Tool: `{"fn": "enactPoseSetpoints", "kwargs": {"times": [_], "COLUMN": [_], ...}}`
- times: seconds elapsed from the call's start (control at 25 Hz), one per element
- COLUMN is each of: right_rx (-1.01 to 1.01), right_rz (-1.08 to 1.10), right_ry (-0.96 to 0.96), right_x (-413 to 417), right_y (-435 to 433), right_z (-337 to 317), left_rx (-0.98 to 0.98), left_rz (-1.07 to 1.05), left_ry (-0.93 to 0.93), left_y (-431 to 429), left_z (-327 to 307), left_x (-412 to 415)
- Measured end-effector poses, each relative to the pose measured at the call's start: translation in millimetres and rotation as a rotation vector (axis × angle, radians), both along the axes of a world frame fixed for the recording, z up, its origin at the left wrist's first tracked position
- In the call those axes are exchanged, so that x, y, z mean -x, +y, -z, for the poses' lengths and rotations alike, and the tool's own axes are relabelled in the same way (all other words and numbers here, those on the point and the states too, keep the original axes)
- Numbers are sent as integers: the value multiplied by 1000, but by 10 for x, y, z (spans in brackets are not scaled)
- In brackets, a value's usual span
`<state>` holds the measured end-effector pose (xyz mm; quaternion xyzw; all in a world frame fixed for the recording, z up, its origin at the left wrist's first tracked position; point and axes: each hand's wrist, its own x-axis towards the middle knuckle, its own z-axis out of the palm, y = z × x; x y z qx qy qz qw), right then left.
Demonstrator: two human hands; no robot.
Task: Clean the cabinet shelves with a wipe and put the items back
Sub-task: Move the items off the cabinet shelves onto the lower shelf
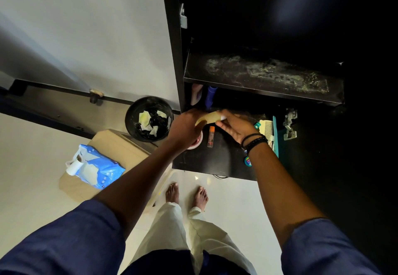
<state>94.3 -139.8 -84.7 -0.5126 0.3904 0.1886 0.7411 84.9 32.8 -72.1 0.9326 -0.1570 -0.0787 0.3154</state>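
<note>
Wipe [210, 117], one yellowish sheet, is stretched between two hands above the lower shelf [219, 160]: left hand [185, 129] and right hand [234, 128] each pinch an end with curled fingers. Both forearms reach forward, converging. One orange-capped tube [211, 136], one white comb [267, 127] and one teal comb [275, 139] rest on it

bin [149, 119] left of cabinet [172, 37] | wipe pack [101, 169] on box [120, 151] | comb [267, 128] on lower shelf [215, 160]

Over lower shelf [215, 160]: left hand [184, 128], right hand [235, 128] hold wipe [210, 116].
</note>
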Motion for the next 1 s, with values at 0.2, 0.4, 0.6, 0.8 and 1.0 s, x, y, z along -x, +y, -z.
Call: {"fn": "enactPoseSetpoints", "kwargs": {"times": [0.2, 0.4, 0.6, 0.8, 1.0], "right_rx": [-102, 661, 915, 1064, 989], "right_rz": [50, -209, -637, -767, -731], "right_ry": [15, -28, -87, -203, -399], "right_x": [21, 146, 354, 373, 295], "right_y": [153, 137, 187, 219, 316], "right_z": [139, 352, 629, 691, 664], "left_rx": [-141, -307, -466, -530, -522], "left_rz": [68, 58, 84, 89, 101], "left_ry": [50, -42, -5, -10, -10], "left_y": [38, -55, -160, -206, -176], "left_z": [16, -74, -112, -105, -90], "left_x": [-107, -254, -358, -390, -387]}}
